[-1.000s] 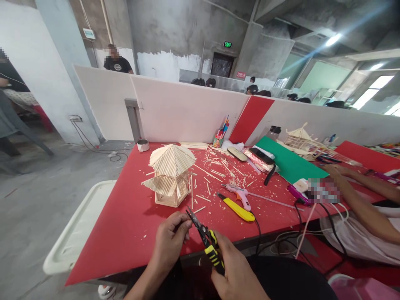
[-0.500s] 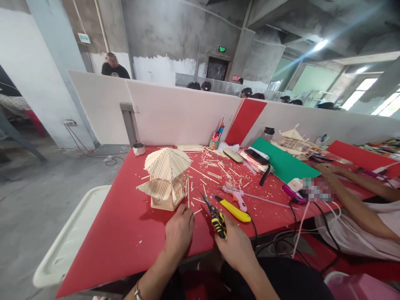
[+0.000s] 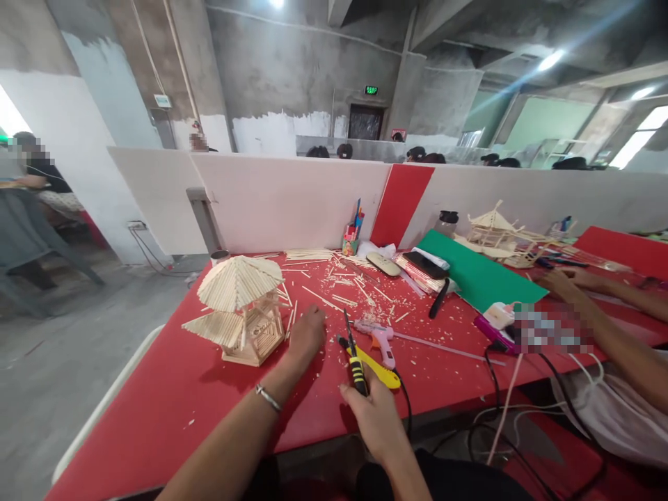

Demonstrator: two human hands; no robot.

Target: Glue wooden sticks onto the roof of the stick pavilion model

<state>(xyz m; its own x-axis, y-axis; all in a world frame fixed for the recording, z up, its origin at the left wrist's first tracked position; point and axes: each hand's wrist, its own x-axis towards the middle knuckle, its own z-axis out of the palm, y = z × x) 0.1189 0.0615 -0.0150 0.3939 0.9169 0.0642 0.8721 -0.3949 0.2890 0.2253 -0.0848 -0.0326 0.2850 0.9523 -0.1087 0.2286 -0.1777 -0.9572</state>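
My right hand (image 3: 373, 410) grips a pair of pliers (image 3: 355, 365) with black and yellow handles, its narrow jaws pointing away from me. Curled fingers of my left hand (image 3: 307, 334) rest low over the red table, among loose wooden sticks (image 3: 322, 299); whether they pinch a stick is hidden. Left of that hand stands a small pavilion model (image 3: 240, 306) made of thin sticks, with a peaked roof and a slanted panel at its side. Beside the pliers lie a yellow utility knife (image 3: 380, 369) and a pink glue gun (image 3: 378, 337).
Stick scraps litter the red table (image 3: 156, 410). Farther back are a pen cup (image 3: 351, 243), a phone (image 3: 425, 266) and a green board (image 3: 474, 278). At right, a co-worker's arms (image 3: 600, 327) reach in near a power strip (image 3: 495, 334) and cables. A white partition (image 3: 282, 202) borders the back.
My left hand has reached forward, away from me, over the table. The pliers have turned in my right hand and now appear edge-on. The view has swung, shifting the pavilion model leftward.
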